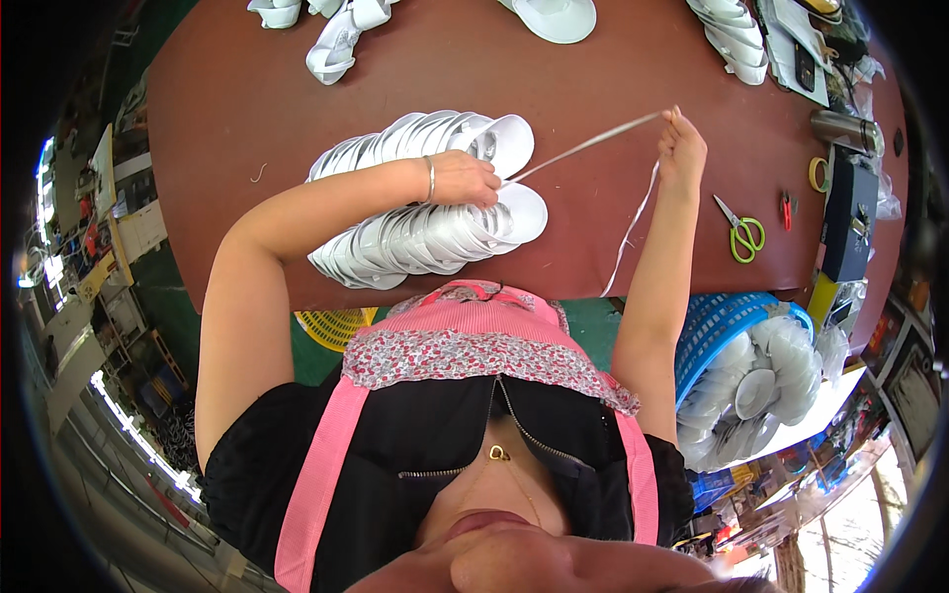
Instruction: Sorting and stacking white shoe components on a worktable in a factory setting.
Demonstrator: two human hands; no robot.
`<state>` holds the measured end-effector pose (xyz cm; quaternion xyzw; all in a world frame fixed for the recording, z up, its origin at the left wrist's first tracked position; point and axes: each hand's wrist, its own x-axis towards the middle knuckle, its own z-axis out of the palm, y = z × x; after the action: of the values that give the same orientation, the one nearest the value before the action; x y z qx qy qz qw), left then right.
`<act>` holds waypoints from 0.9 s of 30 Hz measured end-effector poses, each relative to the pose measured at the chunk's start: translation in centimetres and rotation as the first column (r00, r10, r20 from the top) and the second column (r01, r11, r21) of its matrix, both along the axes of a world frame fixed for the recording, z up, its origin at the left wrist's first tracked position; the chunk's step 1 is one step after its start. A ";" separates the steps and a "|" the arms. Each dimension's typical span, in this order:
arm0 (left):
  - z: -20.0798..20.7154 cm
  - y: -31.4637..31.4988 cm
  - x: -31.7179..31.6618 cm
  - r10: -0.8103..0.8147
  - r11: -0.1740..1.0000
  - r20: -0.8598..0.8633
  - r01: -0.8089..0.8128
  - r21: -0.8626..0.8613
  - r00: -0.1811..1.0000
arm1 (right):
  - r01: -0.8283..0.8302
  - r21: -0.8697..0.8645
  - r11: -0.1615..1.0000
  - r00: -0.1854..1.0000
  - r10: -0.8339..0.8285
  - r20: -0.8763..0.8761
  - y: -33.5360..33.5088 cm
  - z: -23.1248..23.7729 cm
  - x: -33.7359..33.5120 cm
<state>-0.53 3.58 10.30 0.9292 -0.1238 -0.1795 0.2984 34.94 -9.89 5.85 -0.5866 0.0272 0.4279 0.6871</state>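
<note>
Two rows of nested white caps lie side by side on the table, a far row and a near row, their brims toward the right. My left hand rests between the rows at their right end, fingers closed on a thin white strip. The strip runs taut up to the right, where my right hand pinches it in the air above the table. From the right hand its loose tail hangs to the table's near edge. Where the strip goes beneath my left hand is hidden.
Green-handled scissors, small red snips, a tape roll and a dark blue box lie at the right. A blue basket of wrapped white pieces stands off the near right edge. More white caps lie along the far side.
</note>
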 end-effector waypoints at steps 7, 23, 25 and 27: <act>0.4 1.2 0.2 -0.110 0.986 0.158 0.088 0.144 0.981 | -0.141 -0.087 0.986 0.855 0.166 0.492 6.5 1.5 -3.1; 0.2 2.6 -1.8 0.190 0.951 0.124 -0.151 -0.271 0.974 | -0.458 -0.483 0.746 0.395 0.657 0.642 -3.2 2.6 -27.2; 0.1 2.5 -2.0 0.173 0.967 0.169 -0.135 -0.217 0.970 | -0.398 -0.396 0.828 0.537 0.559 0.632 -3.0 2.9 -27.4; -0.2 2.2 -2.0 0.148 0.981 0.216 -0.115 -0.156 0.965 | -0.379 -0.340 0.861 0.668 0.509 0.543 -2.7 2.3 -27.7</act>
<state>-2.53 5.80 10.10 0.9261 -0.1074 -0.0432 0.3590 7.27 -12.63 8.15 -0.7470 -0.3001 0.3627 0.4695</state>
